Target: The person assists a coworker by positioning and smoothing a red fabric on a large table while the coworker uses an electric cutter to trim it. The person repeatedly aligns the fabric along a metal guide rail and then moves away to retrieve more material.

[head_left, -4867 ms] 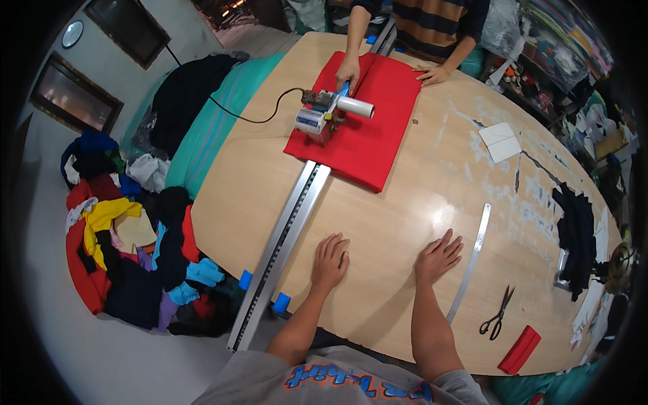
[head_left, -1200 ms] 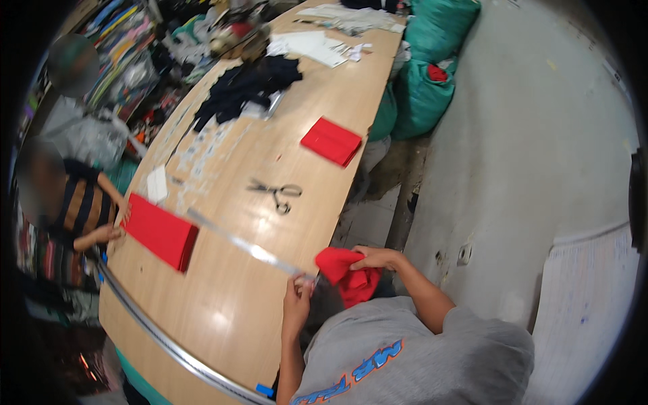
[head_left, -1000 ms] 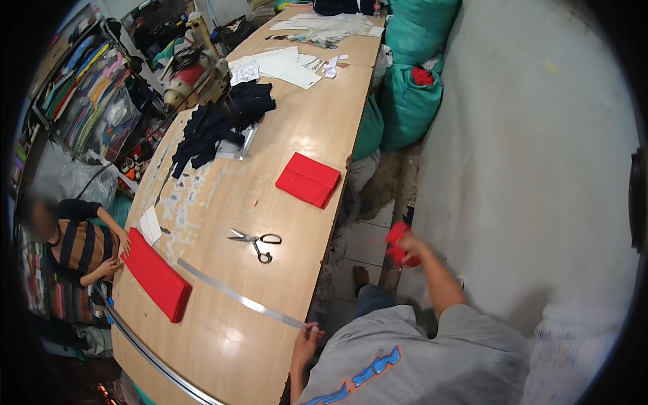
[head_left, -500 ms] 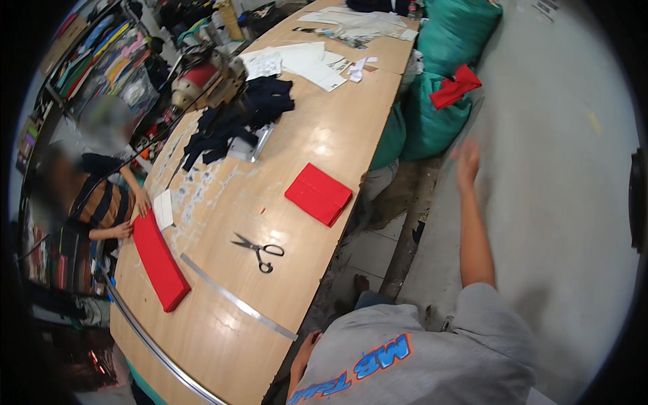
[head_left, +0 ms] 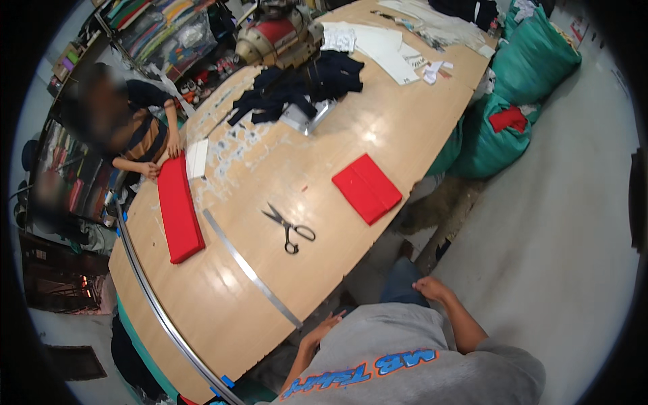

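My left hand (head_left: 325, 329) is at the near edge of the table, in front of my body, its fingers stretched out and holding nothing. My right hand (head_left: 434, 289) is low beside my thigh, fingers curled in, with nothing seen in them. Closest to me on the table are a steel ruler (head_left: 253, 272) and black-handled scissors (head_left: 289, 228) with the blades apart. To their right lies a folded stack of red cloth (head_left: 366, 188). A red cloth piece (head_left: 507, 119) rests on a green sack (head_left: 496, 138).
Across the table (head_left: 270, 182), another person's hands (head_left: 162, 158) touch a long red cloth stack (head_left: 179, 212). Dark cloth pieces (head_left: 324, 77), a cutting machine (head_left: 280, 37) and white paper patterns (head_left: 378, 47) lie farther off. A metal rail (head_left: 154, 300) follows the left edge.
The red cloth piece, in the air beside the green sack before, now lies on it. My right hand has come down and back from outstretched to my thigh. The view has turned.
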The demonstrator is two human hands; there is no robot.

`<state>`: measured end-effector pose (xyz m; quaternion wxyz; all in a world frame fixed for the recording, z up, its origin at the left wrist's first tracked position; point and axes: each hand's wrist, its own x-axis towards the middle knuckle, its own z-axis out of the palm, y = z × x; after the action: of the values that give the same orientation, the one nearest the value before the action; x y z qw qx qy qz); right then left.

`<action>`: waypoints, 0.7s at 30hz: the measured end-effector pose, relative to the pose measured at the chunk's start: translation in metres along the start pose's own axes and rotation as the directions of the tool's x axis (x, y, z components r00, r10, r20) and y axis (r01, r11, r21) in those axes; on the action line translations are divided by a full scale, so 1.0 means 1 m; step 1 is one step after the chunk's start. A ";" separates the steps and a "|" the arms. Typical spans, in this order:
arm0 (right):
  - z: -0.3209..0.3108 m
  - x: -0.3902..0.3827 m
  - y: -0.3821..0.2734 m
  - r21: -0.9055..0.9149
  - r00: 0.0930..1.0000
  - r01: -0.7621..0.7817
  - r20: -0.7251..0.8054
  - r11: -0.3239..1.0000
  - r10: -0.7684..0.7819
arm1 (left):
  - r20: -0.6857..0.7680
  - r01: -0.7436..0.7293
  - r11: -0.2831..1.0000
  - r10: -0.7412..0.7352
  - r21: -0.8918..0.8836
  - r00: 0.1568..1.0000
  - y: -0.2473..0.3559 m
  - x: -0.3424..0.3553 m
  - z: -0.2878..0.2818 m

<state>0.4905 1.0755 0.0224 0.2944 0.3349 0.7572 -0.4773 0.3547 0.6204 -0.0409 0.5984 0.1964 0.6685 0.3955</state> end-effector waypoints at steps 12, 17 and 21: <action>-0.230 0.073 0.132 0.072 0.870 0.470 -0.203 0.880 -0.449 | -0.420 0.104 0.977 -0.175 -0.185 0.890 0.207 0.231 0.073; -0.342 0.064 0.172 -0.119 0.991 -0.084 -0.109 0.989 0.071 | -0.236 0.166 0.986 -0.161 0.003 0.958 0.320 0.334 0.070; -0.368 0.062 0.234 0.112 0.973 -0.190 -0.108 0.975 0.202 | 0.035 0.018 0.949 -0.030 0.316 0.999 0.450 0.435 0.071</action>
<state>0.5911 1.5027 -0.0116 0.2774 0.4503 0.7113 -0.4630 0.2382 1.2361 0.0237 0.5771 0.2892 0.7136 0.2723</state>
